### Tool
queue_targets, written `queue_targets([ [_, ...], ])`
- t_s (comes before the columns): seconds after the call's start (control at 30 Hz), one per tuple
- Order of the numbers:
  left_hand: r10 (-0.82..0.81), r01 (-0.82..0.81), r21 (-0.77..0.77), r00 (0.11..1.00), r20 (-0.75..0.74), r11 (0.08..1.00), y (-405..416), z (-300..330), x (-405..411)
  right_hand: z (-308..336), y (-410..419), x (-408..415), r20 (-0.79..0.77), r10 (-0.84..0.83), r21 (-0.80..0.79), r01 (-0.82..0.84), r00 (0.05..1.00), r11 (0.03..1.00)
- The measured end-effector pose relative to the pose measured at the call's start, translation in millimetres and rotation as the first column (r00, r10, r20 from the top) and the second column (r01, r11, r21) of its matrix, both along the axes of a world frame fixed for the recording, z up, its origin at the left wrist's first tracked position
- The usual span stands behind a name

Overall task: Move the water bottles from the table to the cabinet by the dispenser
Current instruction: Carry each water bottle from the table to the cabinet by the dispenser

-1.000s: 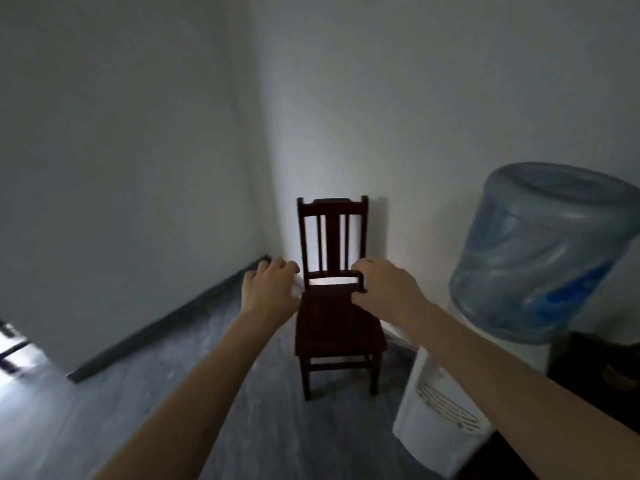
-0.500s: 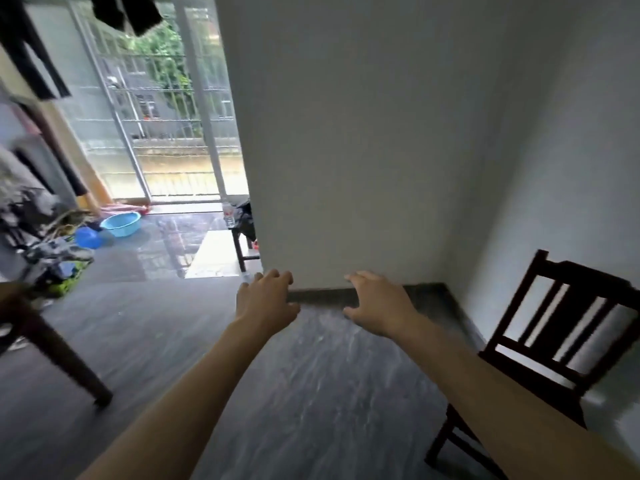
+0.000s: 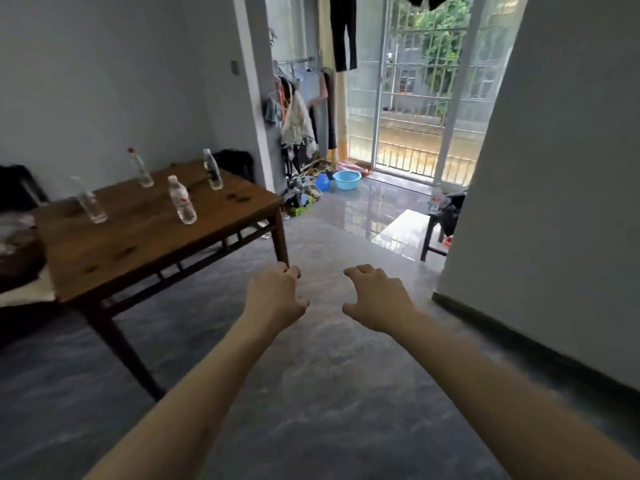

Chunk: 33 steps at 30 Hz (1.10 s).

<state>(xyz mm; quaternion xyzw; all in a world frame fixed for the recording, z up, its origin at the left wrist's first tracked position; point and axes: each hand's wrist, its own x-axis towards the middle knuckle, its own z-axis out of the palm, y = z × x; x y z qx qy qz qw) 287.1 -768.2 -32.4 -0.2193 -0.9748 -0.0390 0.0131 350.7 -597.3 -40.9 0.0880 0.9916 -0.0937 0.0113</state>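
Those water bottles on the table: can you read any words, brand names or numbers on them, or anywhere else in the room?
No text here can be read.
Nearest bottle: a red and white label, too blurred to read.
Far right bottle: a dark label, too blurred.
Red-capped bottle and left bottle: no readable print.
Bottle by the doorway: too small.

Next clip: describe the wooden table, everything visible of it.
The table is brown wood with a square-looking top, darker legs and a slatted rail under the apron. It stands on the grey floor at the left, near the wall. Four clear bottles stand upright on it, apart from one another. Neither hand touches it. Its far-left part is hidden.
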Motion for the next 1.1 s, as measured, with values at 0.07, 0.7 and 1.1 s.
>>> queue_targets([
  [0.07,0.066,-0.066,0.028,0.998,-0.002,0.997,-28.9,3.0,-7.5,-1.1,-22.5,-19.8,0.007,0.062,-0.010,-0.062,0.998,0.998],
  [0.7,0.346,-0.356,0.075,0.930,0.123,0.931,-198.1,5.8,-136.4,0.5,-187.6,-195.2,-0.018,0.303,-0.067,-0.304,0.953,0.950],
  [1.1,0.397,-0.419,0.110,0.900,0.178,0.901,-208.0,-8.9,-276.9,-20.8,-198.5,-351.5,0.026,0.359,-0.094,-0.356,0.933,0.930],
])
